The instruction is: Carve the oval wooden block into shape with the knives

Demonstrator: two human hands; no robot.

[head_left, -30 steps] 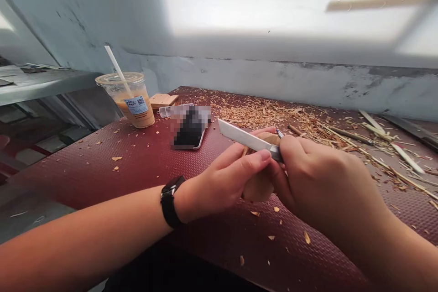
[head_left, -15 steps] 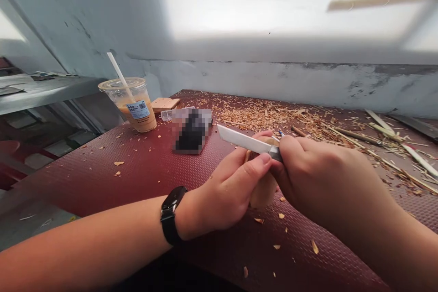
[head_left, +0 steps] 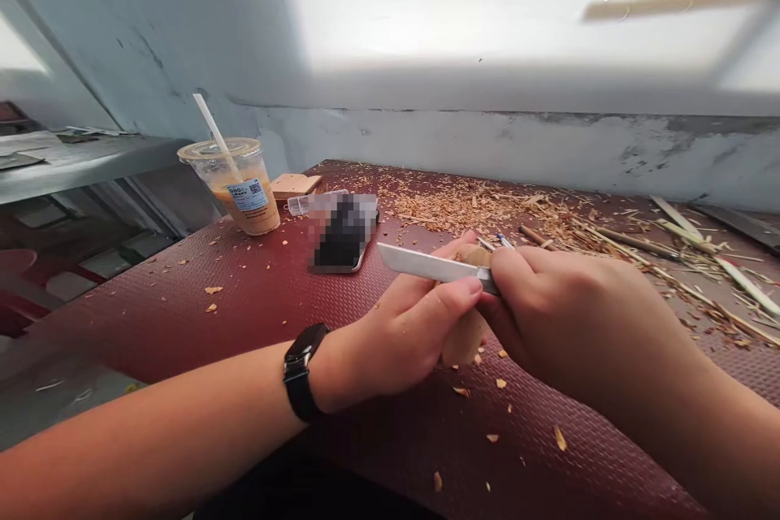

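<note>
Roomy left edge on that table (head_left: 244,325), left hand (head_left: 393,337) clutching a wooden piece (head_left: 463,341), right hand (head_left: 566,305) curled round a knife (head_left: 426,266).

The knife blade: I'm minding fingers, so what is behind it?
Behind the knife blade, parts of the left hand and a wooden piece show. Blade and thumb cover the wood's middle; any contact there is hidden.
</note>
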